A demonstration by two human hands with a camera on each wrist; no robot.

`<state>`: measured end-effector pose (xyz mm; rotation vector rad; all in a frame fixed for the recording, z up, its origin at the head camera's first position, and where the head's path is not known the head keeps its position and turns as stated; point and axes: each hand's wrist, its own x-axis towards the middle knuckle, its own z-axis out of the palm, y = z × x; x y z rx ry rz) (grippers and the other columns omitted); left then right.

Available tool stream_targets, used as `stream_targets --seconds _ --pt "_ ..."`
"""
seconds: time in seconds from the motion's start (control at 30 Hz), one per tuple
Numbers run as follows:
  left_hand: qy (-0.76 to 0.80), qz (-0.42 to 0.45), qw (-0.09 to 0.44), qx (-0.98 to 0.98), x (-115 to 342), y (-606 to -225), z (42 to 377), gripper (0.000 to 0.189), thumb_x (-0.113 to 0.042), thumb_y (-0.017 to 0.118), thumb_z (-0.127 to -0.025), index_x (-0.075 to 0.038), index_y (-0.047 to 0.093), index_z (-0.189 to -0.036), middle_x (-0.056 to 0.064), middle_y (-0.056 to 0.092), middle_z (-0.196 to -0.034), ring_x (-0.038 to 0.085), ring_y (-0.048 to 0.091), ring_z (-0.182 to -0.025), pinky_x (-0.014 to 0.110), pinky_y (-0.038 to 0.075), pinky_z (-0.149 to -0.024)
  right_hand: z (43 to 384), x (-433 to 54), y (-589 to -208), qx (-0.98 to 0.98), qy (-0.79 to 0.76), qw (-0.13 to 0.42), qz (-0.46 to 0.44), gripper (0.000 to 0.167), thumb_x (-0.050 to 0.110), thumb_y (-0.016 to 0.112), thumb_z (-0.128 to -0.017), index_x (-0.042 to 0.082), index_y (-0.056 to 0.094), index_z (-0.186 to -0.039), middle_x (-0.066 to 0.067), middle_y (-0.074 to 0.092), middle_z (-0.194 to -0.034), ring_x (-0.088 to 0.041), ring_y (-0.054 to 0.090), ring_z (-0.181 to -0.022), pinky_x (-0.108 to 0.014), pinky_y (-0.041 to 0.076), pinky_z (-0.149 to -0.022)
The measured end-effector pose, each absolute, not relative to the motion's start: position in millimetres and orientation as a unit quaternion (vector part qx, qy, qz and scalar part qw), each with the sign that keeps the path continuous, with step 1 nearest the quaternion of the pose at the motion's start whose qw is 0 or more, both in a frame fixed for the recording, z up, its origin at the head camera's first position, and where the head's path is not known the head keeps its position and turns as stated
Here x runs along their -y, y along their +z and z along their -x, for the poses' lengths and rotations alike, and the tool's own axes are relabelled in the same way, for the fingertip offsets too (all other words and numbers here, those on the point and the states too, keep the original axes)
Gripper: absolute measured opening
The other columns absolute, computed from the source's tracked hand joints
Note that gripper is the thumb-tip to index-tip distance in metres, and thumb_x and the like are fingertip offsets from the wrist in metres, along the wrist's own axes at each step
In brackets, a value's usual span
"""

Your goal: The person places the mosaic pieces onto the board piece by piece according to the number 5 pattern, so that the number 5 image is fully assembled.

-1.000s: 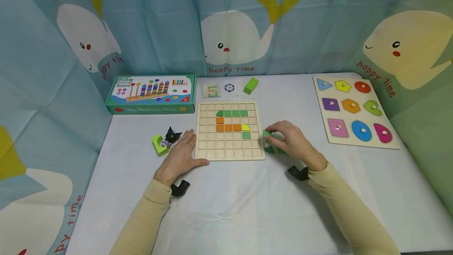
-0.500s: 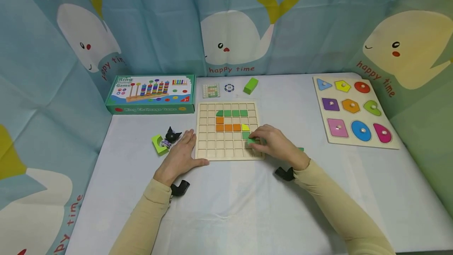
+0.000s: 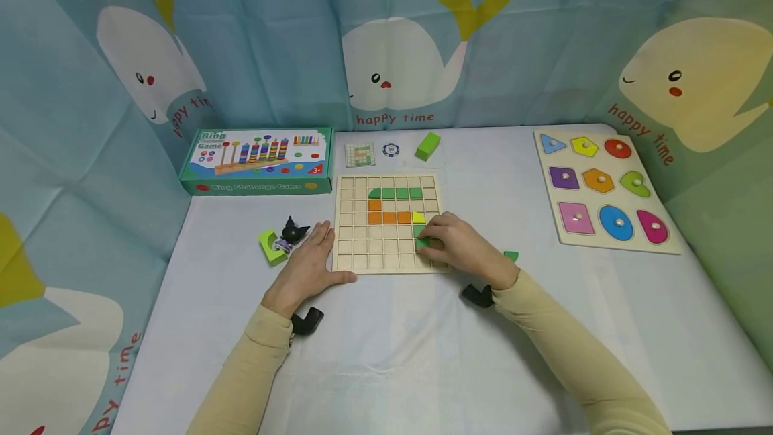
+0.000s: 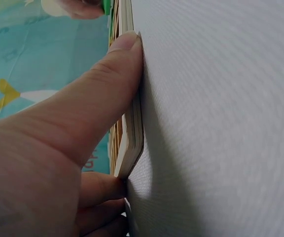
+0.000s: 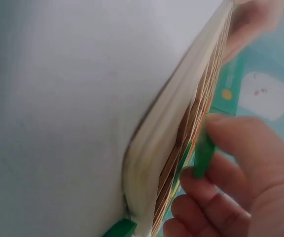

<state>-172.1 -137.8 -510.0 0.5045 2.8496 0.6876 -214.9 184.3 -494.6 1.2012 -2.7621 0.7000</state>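
Observation:
A wooden grid board point(image 3: 362, 247) lies mid-table with green, orange and yellow tiles in some of its squares. My left hand point(image 3: 308, 262) rests at its left front corner, fingers extended along the left side. In the left wrist view the thumb point(image 4: 115, 74) touches the board's front edge. Over the lower right squares, my right hand point(image 3: 461, 247) pinches a green tile point(image 5: 204, 154) between thumb and fingers. The right wrist view has this tile tilted on edge, close to the grid. Whether it touches the board I cannot tell.
Right of the board lies a green piece point(image 3: 511, 256), partly behind the right wrist. A black-headed figurine point(image 3: 294, 230) and a light green block point(image 3: 273, 248) sit by the left hand. Behind are a game box point(image 3: 260, 163), a pattern card point(image 3: 359, 155), a chip point(image 3: 391, 150) and a green block point(image 3: 428, 146); right, a shape puzzle point(image 3: 604, 186).
My right hand has moved left with the green tile, from beside the board to above its lower right squares. The left hand stays where it was.

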Motion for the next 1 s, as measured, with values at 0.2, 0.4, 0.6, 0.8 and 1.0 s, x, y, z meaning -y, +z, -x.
stream_targets --seconds 0.2,0.4,0.6,0.8,1.0 --pt "0.228 -0.17 0.082 -0.955 137.6 -509.8 171.8 0.107 -0.056 0.077 -0.077 0.011 0.03 -0.147 0.025 0.021 -0.156 0.037 0.015 -0.144 0.046 0.018 -0.115 215.0 -182.4 -497.2 0.896 0.219 0.014 -0.385 0.019 0.018 0.079 -0.084 0.004 0.074 -0.097 -0.004 0.064 -0.095 -0.022 0.056 -0.092 -0.035 0.049 -0.079" --pt "0.231 -0.172 0.081 -0.954 137.8 -509.9 171.1 0.107 -0.055 0.077 -0.077 0.011 0.03 -0.147 0.026 0.021 -0.155 0.037 0.015 -0.144 0.046 0.018 -0.115 214.7 -182.0 -498.0 0.897 0.22 0.012 -0.384 0.019 0.017 0.079 -0.084 0.004 0.074 -0.097 -0.005 0.064 -0.094 -0.022 0.055 -0.092 -0.034 0.049 -0.078" --pt "0.231 -0.173 0.077 -0.954 137.7 -510.1 171.1 0.107 -0.056 0.077 -0.077 0.011 0.031 -0.146 0.025 0.022 -0.155 0.037 0.015 -0.144 0.046 0.019 -0.115 214.1 -182.4 -497.2 0.897 0.223 0.009 -0.382 0.02 0.015 0.08 -0.083 0.002 0.074 -0.097 -0.006 0.064 -0.093 -0.022 0.055 -0.091 -0.035 0.049 -0.078" --pt "0.231 -0.173 0.076 -0.955 137.8 -510.7 171.3 0.107 -0.055 0.077 -0.077 0.012 0.031 -0.146 0.026 0.022 -0.155 0.037 0.015 -0.144 0.046 0.018 -0.115 213.6 -182.6 -498.8 0.897 0.231 0.014 -0.376 0.024 0.017 0.082 -0.081 0.002 0.074 -0.097 -0.006 0.063 -0.092 -0.022 0.054 -0.088 -0.034 0.048 -0.075" --pt "0.233 -0.172 0.076 -0.954 137.6 -509.1 170.6 0.106 -0.054 0.078 -0.077 0.012 0.031 -0.146 0.026 0.022 -0.155 0.037 0.015 -0.145 0.046 0.018 -0.115 212.5 -184.6 -498.9 0.897 0.243 0.017 -0.368 0.025 0.017 0.082 -0.082 0.003 0.074 -0.1 -0.006 0.064 -0.092 -0.022 0.054 -0.09 -0.035 0.047 -0.077"
